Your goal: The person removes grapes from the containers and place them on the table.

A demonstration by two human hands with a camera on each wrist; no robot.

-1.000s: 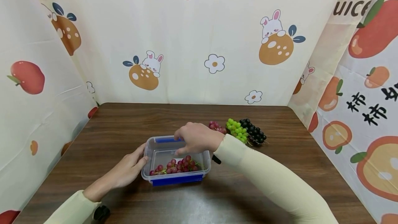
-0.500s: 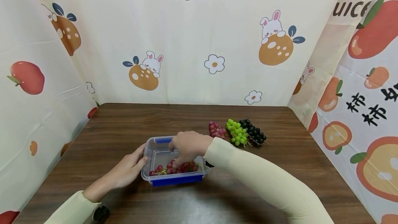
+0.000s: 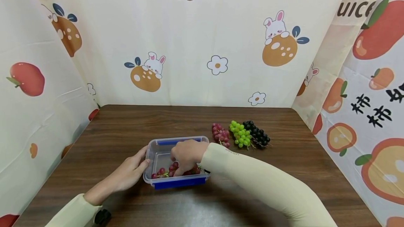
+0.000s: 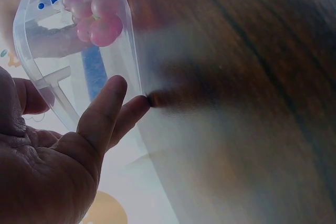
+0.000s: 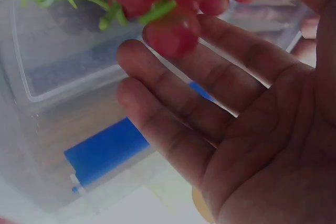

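Observation:
A clear plastic food container with blue side clips sits on the brown table, a bunch of red grapes along its near side. My left hand rests against the container's left wall, fingers and thumb extended; the left wrist view shows its fingertips touching the plastic. Inside the container, my right hand reaches down over the grapes, covering part of them. From the right wrist, its fingers look fairly straight, with the red grapes at their tips and the thumb at the upper right.
Behind and right of the container lie three more bunches: red grapes, green grapes and black grapes. A fruit-printed cloth encloses the table's back and sides.
My right hand has moved down and slightly left into the container, among the red grapes. The red bunch at the back has come into fuller view. My left hand has stayed put.

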